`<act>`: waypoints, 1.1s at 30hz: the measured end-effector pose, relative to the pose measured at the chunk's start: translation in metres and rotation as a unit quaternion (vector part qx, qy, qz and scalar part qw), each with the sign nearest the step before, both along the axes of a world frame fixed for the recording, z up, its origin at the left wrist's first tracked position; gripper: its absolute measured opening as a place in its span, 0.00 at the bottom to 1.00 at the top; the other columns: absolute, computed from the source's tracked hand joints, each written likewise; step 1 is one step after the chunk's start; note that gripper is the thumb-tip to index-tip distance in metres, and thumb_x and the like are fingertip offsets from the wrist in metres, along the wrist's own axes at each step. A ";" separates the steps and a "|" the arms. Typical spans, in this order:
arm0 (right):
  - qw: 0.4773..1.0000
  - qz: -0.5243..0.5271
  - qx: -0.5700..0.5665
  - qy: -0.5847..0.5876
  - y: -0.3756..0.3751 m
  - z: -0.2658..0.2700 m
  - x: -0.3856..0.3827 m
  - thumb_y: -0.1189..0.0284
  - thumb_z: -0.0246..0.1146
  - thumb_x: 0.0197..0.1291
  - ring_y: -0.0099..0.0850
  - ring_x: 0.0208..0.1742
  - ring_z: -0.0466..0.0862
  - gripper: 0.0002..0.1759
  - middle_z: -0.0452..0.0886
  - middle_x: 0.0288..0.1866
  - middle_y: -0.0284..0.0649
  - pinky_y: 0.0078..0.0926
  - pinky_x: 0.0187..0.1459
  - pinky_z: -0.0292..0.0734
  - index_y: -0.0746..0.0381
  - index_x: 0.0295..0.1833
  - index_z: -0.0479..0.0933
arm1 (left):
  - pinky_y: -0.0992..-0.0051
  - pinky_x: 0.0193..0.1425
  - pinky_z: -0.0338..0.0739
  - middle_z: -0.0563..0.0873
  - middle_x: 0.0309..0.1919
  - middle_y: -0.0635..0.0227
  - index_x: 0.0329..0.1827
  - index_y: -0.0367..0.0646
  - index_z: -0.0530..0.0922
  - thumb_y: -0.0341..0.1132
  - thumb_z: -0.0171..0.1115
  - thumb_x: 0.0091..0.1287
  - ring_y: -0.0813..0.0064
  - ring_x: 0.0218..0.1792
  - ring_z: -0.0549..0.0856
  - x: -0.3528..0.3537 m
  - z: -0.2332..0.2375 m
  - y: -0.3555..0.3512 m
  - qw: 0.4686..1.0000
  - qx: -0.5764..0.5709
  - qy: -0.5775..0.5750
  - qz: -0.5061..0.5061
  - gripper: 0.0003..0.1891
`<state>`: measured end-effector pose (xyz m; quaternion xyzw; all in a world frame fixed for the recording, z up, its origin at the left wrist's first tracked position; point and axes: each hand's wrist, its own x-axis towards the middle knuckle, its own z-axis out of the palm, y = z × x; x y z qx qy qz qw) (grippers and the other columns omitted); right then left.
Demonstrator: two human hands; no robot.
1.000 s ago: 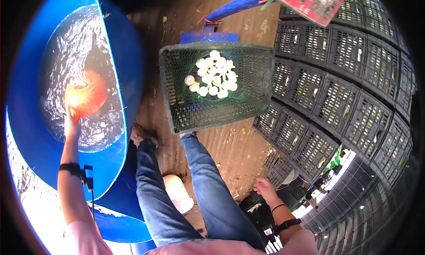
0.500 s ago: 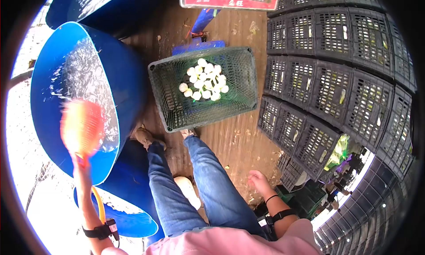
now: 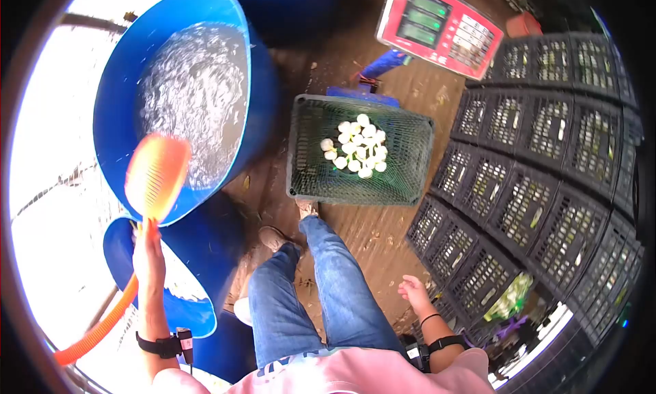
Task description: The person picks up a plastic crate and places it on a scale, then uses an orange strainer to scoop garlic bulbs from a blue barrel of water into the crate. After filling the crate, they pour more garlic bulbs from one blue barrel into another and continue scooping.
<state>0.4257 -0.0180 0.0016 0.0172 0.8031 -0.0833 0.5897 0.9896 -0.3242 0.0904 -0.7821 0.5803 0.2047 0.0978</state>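
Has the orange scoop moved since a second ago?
Yes: the scoop has come out of the water, toward the near side of the blue tub.

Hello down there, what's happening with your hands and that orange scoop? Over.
Left hand gripping scoop, by the tub's near rim. Right hand open, holding nothing. Nothing seen blocking the scoop.

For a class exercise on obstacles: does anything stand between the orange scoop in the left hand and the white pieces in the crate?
Yes: the blue tub's rim, then the crate's left wall, lie between the scoop and the white pieces.
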 end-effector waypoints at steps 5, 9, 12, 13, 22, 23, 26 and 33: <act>0.996 0.052 -0.059 -0.028 -0.071 0.000 0.015 0.73 0.55 0.63 0.26 0.37 0.82 0.18 0.80 0.43 0.38 0.21 0.37 0.75 0.61 0.59 0.70 | 0.71 0.57 0.71 0.80 0.49 0.58 0.67 0.35 0.63 0.24 0.51 0.68 0.67 0.50 0.79 0.001 -0.025 0.041 0.996 0.091 -0.011 -0.002 0.24; 0.985 0.112 -0.122 -0.048 -0.128 0.016 0.038 0.72 0.57 0.63 0.25 0.40 0.81 0.19 0.80 0.45 0.39 0.19 0.40 0.74 0.62 0.60 0.70 | 0.75 0.28 0.72 0.79 0.34 0.67 0.61 0.40 0.72 0.42 0.48 0.72 0.78 0.22 0.76 -0.001 0.000 0.053 0.872 -0.016 0.369 0.320 0.20; 0.972 0.155 -0.166 -0.067 -0.161 0.031 0.071 0.72 0.57 0.63 0.26 0.41 0.81 0.20 0.79 0.47 0.40 0.19 0.41 0.74 0.63 0.61 0.69 | 0.83 0.20 0.65 0.77 0.22 0.70 0.49 0.41 0.74 0.50 0.47 0.72 0.84 0.16 0.70 -0.033 0.023 0.078 0.693 -0.093 0.548 0.459 0.20; 0.962 0.177 -0.189 -0.088 -0.168 0.039 0.086 0.73 0.56 0.64 0.25 0.43 0.80 0.21 0.79 0.49 0.41 0.18 0.42 0.73 0.63 0.62 0.68 | 0.84 0.19 0.65 0.77 0.21 0.71 0.49 0.41 0.73 0.49 0.48 0.72 0.84 0.15 0.70 -0.045 0.029 0.087 0.637 -0.128 0.576 0.496 0.19; 0.805 0.363 -0.250 -0.397 -0.142 0.101 0.300 0.63 0.60 0.62 0.32 0.62 0.72 0.33 0.73 0.59 0.44 0.32 0.64 0.63 0.60 0.69 0.59 | 0.83 0.19 0.67 0.78 0.22 0.69 0.46 0.40 0.73 0.40 0.55 0.69 0.82 0.16 0.74 -0.076 0.026 0.264 0.486 -0.127 0.728 0.466 0.12; 0.794 0.354 -0.234 -0.435 -0.130 0.110 0.327 0.59 0.61 0.61 0.33 0.64 0.70 0.35 0.72 0.60 0.45 0.32 0.65 0.62 0.60 0.69 0.59 | 0.83 0.21 0.68 0.78 0.23 0.69 0.47 0.40 0.72 0.39 0.54 0.69 0.82 0.17 0.74 -0.077 0.032 0.286 0.466 -0.133 0.742 0.463 0.12; 0.737 0.308 -0.147 -0.584 -0.090 0.101 0.387 0.64 0.57 0.65 0.30 0.44 0.78 0.24 0.76 0.47 0.43 0.27 0.44 0.75 0.64 0.61 0.63 | 0.82 0.27 0.71 0.78 0.29 0.69 0.45 0.40 0.70 0.37 0.51 0.71 0.81 0.23 0.77 -0.073 0.043 0.345 0.418 -0.188 0.768 0.447 0.09; 0.784 0.419 -0.098 -0.448 -0.038 0.114 0.491 0.63 0.58 0.65 0.14 0.10 0.66 0.16 0.76 0.23 0.33 0.12 0.10 0.61 0.65 0.48 0.72 | 0.79 0.35 0.76 0.80 0.32 0.66 0.46 0.39 0.71 0.44 0.53 0.70 0.77 0.31 0.81 -0.040 0.012 0.401 0.423 -0.299 0.723 0.458 0.16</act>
